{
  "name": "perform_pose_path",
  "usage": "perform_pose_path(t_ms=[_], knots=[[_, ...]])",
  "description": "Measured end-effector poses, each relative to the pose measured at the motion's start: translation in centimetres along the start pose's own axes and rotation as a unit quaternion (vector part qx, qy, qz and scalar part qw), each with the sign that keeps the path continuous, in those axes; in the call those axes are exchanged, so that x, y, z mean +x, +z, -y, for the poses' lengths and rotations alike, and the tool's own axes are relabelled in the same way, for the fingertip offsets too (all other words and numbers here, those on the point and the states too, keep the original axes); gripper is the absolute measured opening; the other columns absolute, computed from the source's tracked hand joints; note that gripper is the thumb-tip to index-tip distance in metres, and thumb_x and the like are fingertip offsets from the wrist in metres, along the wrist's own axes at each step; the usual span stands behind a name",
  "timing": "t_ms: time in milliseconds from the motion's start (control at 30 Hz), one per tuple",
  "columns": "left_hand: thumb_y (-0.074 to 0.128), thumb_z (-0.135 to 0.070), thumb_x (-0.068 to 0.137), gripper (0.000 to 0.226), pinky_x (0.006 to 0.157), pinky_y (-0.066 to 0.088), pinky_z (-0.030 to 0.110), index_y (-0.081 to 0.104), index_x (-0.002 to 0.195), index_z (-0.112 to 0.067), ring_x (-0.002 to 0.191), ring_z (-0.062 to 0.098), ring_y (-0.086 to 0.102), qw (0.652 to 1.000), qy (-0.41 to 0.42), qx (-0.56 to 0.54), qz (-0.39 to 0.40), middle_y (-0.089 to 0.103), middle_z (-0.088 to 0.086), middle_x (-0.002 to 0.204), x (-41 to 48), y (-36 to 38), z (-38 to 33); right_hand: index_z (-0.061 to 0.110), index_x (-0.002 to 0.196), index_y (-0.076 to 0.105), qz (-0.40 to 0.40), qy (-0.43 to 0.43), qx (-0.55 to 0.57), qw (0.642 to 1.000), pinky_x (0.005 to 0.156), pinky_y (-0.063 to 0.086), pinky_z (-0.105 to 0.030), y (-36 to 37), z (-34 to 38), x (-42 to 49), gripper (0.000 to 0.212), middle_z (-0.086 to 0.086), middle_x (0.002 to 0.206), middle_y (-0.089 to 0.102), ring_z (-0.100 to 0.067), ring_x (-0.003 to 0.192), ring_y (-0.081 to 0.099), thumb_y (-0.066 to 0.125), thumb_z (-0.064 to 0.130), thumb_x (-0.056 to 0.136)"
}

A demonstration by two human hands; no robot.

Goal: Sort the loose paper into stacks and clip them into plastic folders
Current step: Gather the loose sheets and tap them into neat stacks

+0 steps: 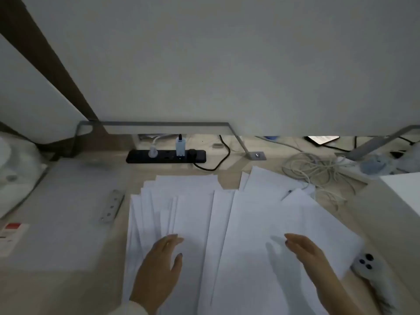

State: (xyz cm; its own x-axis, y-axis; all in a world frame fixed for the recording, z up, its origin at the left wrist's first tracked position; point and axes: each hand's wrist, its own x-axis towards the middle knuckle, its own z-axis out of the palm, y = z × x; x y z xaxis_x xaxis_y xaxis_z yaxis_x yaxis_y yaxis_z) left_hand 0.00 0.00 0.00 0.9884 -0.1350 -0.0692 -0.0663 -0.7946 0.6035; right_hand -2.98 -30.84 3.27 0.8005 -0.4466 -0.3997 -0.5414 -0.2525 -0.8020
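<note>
Loose paper [227, 223]: white, matt, smooth sheets. Desk [375, 212]: pale wood-look top, smooth, low sheen. Plastic folder [56, 212]: translucent, frosted grey, smooth. Clip strip [111, 206]: silvery metal, brushed look. Power strip [166, 156]: black plastic, slightly glossy. Partition panel [227, 64]: plain pale grey, matt. Bracket [246, 144]: grey painted metal. Cable bundle [318, 171]: white, smooth plastic sheath. Phone [366, 263]: white, glossy lenses.
</note>
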Motion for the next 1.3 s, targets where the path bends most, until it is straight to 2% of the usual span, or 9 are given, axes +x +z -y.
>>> perform_pose_path(t_ms=[100,233,400,500,733,967,1100,1200,1300], knots=[[0.013,-0.075,0.071,0.089,0.113,0.018,0.033,0.049,0.133,-0.022,0.14,0.012,0.014,0.998,-0.045,0.03,-0.012,0.034,-0.003,0.149,-0.6,3.3,2.9,0.012,0.119,0.058,-0.067,-0.019,-0.126,0.99,0.102,0.034,-0.039,0.7,-3.6,1.1,0.037,-0.017,0.134,0.052,-0.032,0.126,0.045,0.067,0.018,0.083],[0.003,-0.085,0.07,0.109,0.108,0.026,0.049,0.051,0.131,-0.008,0.136,0.026,0.028,0.997,-0.058,0.035,-0.031,0.044,0.016,0.143,-1.2,6.6,5.3,0.011,0.14,0.036,-0.157,0.004,-0.217,0.963,0.115,0.014,-0.04,0.7,-7.7,1.7,0.076,-0.019,0.151,0.027,-0.03,0.142,0.018,0.069,0.04,0.078],[0.043,-0.057,0.086,0.074,0.117,-0.003,0.029,0.025,0.145,-0.016,0.146,0.017,0.008,0.997,-0.043,-0.033,-0.063,0.016,0.003,0.157,-3.1,7.0,4.0,0.015,0.145,0.024,-0.189,0.013,-0.248,0.95,0.115,0.009,-0.04,0.9,-11.0,0.8,0.105,-0.022,0.154,0.013,-0.03,0.143,0.009,0.05,0.072,0.06],[0.051,-0.03,0.092,0.064,0.117,0.006,0.026,0.019,0.146,-0.02,0.144,0.011,0.01,0.985,-0.057,-0.152,-0.055,0.014,-0.005,0.156,-3.7,6.5,3.4,0.014,0.145,0.022,-0.184,-0.018,-0.267,0.946,0.114,0.014,-0.042,0.6,-11.3,0.7,0.095,-0.021,0.15,0.021,-0.032,0.141,0.015,0.059,0.063,0.073],[0.057,-0.019,0.091,0.068,0.109,0.026,0.034,0.019,0.147,-0.021,0.138,0.021,0.03,0.914,-0.131,-0.382,-0.045,0.029,0.002,0.152,-3.7,3.8,1.8,0.014,0.148,0.016,-0.137,-0.078,-0.28,0.947,0.117,0.014,-0.044,0.4,-11.1,0.5,0.096,-0.016,0.154,0.02,-0.034,0.143,0.015,0.062,0.057,0.075],[0.057,-0.018,0.09,0.047,0.102,0.042,0.042,0.046,0.134,-0.005,0.114,0.03,0.054,0.912,-0.163,-0.376,0.014,0.053,0.015,0.134,-4.2,1.9,1.2,0.011,0.147,0.017,-0.049,-0.14,-0.244,0.958,0.115,0.02,-0.038,0.4,-9.6,-0.3,0.093,-0.014,0.153,0.018,-0.028,0.142,0.02,0.071,0.04,0.077],[0.056,-0.015,0.09,0.036,0.081,0.051,0.037,0.054,0.124,-0.004,0.1,0.029,0.061,0.926,-0.142,-0.348,0.02,0.063,0.012,0.114,-4.5,1.6,0.8,0.008,0.144,0.029,-0.092,-0.085,-0.055,0.991,0.098,0.039,-0.039,-0.3,-9.3,0.3,0.078,-0.017,0.151,0.02,-0.033,0.135,0.032,0.071,0.023,0.08],[0.055,-0.014,0.091,0.028,0.066,0.047,0.027,0.054,0.118,-0.008,0.088,0.021,0.06,0.933,-0.13,-0.337,0.009,0.062,0.001,0.097,-4.3,1.5,0.4,-0.003,0.134,0.041,-0.133,-0.035,0.042,0.99,0.099,0.043,-0.047,-1.3,-9.6,1.5,0.064,-0.02,0.126,0.051,-0.039,0.117,0.051,0.069,0.019,0.081],[0.057,-0.015,0.09,0.035,0.072,0.049,0.028,0.051,0.123,-0.005,0.1,0.029,0.06,0.927,-0.141,-0.346,0.029,0.062,0.011,0.114,-3.8,1.0,0.3,-0.002,0.108,0.054,-0.1,0.009,0.106,0.989,0.064,0.045,-0.034,-2.0,-9.4,1.8,0.032,-0.012,0.092,0.052,-0.028,0.084,0.055,0.066,0.012,0.082]])
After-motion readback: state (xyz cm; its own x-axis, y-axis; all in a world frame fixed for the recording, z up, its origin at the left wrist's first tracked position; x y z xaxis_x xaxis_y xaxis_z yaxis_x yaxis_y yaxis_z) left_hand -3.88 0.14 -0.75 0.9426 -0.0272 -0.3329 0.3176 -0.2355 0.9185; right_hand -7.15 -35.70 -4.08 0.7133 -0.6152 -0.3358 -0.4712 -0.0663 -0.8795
